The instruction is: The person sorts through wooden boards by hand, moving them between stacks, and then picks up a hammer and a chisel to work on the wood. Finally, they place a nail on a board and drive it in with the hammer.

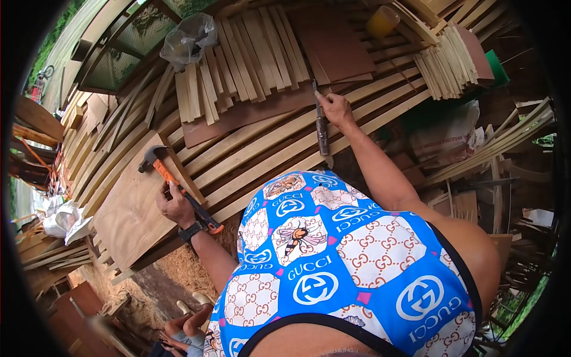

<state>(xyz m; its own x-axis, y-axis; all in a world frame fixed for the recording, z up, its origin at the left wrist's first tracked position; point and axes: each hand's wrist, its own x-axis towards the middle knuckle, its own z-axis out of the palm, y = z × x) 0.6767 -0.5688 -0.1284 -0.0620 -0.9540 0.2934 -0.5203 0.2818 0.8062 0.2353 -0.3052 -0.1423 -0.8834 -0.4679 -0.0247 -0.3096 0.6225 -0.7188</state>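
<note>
My left hand (175,206) is closed around the handle of a claw hammer (173,172) with an orange and black grip, its dark head pointing up and left over a plywood sheet (128,205). A dark watch sits on that wrist. To the right, my right hand (336,110) is closed on a long, narrow dark tool (322,132) with a slim upper end and a small metal piece at its lower end; its exact kind I cannot tell. This tool lies over long wooden strips (262,156) spread side by side in front of me.
Short sticks (253,53) rest in rows on a reddish-brown board (238,122), beside a clear plastic bag (189,41). A cup of yellow liquid (382,22) stands at the back. Another bundle of sticks (446,64) lies right. A person's legs (191,324) show lower left.
</note>
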